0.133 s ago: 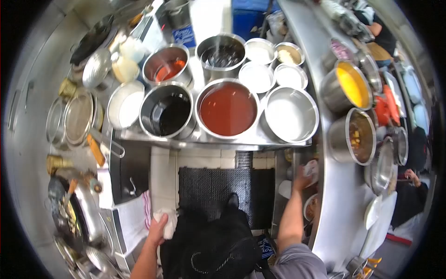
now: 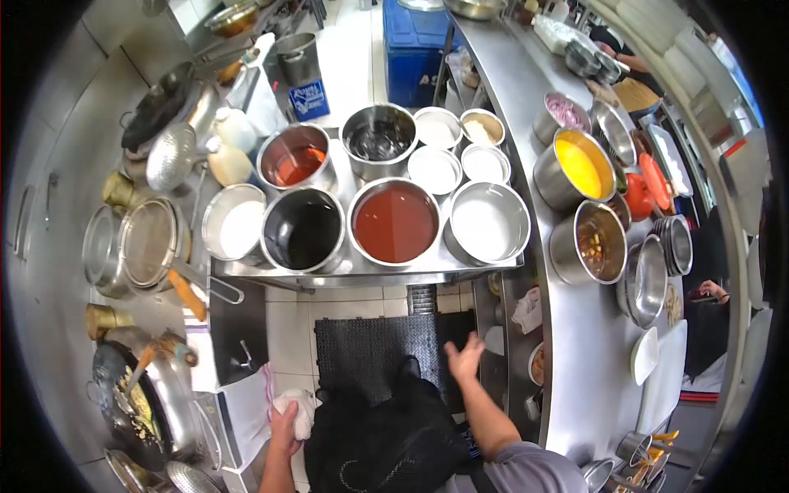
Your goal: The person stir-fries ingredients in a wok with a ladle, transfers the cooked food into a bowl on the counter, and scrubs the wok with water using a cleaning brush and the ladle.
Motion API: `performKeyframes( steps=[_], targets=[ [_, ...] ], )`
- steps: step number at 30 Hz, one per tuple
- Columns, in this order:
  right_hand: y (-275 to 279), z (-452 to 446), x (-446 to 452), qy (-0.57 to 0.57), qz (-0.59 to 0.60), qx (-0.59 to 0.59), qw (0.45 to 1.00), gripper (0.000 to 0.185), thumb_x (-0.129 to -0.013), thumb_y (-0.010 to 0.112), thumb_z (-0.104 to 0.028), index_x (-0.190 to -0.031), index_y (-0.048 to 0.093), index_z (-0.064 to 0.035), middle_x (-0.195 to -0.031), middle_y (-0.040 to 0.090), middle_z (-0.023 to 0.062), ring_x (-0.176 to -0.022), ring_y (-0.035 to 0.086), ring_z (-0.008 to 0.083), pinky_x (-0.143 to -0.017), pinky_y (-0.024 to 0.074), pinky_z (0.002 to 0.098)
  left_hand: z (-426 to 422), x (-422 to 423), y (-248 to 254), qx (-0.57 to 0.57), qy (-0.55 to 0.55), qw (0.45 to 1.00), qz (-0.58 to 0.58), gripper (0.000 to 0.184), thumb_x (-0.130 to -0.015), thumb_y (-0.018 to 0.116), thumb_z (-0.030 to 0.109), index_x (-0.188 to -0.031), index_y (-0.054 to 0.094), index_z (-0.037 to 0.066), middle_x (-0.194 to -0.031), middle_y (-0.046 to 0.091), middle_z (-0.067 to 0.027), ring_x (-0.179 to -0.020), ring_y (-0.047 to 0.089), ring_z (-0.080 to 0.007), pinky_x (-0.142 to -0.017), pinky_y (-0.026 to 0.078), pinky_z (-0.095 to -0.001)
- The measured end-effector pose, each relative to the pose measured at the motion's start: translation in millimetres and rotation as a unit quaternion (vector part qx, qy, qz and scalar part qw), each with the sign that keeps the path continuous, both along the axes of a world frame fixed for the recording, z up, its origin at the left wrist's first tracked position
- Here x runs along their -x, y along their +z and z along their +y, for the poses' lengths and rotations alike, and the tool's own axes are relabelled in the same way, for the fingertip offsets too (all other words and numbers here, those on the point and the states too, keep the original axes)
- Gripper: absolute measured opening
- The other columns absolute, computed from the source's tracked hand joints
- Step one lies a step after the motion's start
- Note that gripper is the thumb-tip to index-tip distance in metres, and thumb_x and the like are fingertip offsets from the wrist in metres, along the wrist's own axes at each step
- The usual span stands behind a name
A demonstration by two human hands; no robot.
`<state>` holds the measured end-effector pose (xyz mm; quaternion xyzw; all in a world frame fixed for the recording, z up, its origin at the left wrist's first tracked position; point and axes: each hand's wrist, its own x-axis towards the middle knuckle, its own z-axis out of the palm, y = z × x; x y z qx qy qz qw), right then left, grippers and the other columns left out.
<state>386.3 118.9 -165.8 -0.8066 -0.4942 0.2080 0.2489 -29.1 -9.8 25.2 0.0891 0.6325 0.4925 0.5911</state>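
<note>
The left hand point(image 2: 283, 427), low in view, grips a bunched white cloth point(image 2: 303, 411), just beside a striped towel point(image 2: 268, 386) hanging at the left. Both are near the wearer's black apron point(image 2: 378, 448). The right hand point(image 2: 466, 359) is released, its fingers spread in the air above a black floor mat point(image 2: 362, 353). Near it on the right, a pale bundle point(image 2: 527, 310) lies on a shelf under the side table point(image 2: 567, 353).

At the left, a dark pan point(image 2: 144, 411) holds yellowish food and a utensil.

Ahead, a metal table point(image 2: 431, 271) carries a front row of pots: a white-filled one point(image 2: 236, 222), one of dark liquid point(image 2: 302, 230), one of red sauce point(image 2: 395, 222) and a pale-looking one point(image 2: 489, 222). Behind them stand two more pots and four small tubs. On the side table, a pot of yellow liquid point(image 2: 584, 163) stands beyond a pot of chunky broth point(image 2: 600, 246).

Farther off are a tall metal bucket point(image 2: 298, 62) and a blue bin point(image 2: 408, 53).
</note>
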Motion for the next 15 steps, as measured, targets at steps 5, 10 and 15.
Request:
performKeyframes(
  steps=[5,10,15],
  targets=[
    [140,-22,120,0.383,0.097,0.079,0.915,0.060,-0.081,0.077,-0.026,-0.128,0.054,0.0030,-0.125,0.052,0.0269,-0.112,0.056,0.0387,-0.096,0.0467,0.0429,-54,20,70,-0.065,0.139,0.988,0.013,0.032,-0.101,0.053,0.018,-0.131,0.047,0.006,-0.123,0.060,-0.0106,-0.108,0.063,-0.0227,-0.091,0.054,-0.0375],
    [227,48,269,0.664,0.162,0.079,0.726,0.044,-0.083,0.074,-0.022,-0.119,0.062,-0.0008,-0.109,0.063,0.0206,-0.081,0.065,0.0295,-0.077,0.0533,0.0393,-132,60,99,-0.138,0.351,0.926,-0.004,0.045,-0.102,0.047,0.044,-0.132,0.052,0.010,-0.124,0.063,-0.0089,-0.109,0.064,-0.0217,-0.083,0.054,-0.0360],
    [334,73,456,0.744,0.128,-0.139,0.641,0.038,-0.086,0.069,-0.014,-0.120,0.058,-0.0010,-0.107,0.061,0.0222,-0.088,0.062,0.0355,-0.078,0.0509,0.0418,-194,110,111,-0.217,0.530,0.816,-0.084,0.059,-0.100,0.036,0.058,-0.135,0.049,0.012,-0.129,0.060,-0.0080,-0.114,0.060,-0.0267,-0.081,0.052,-0.0388]
  ],
)
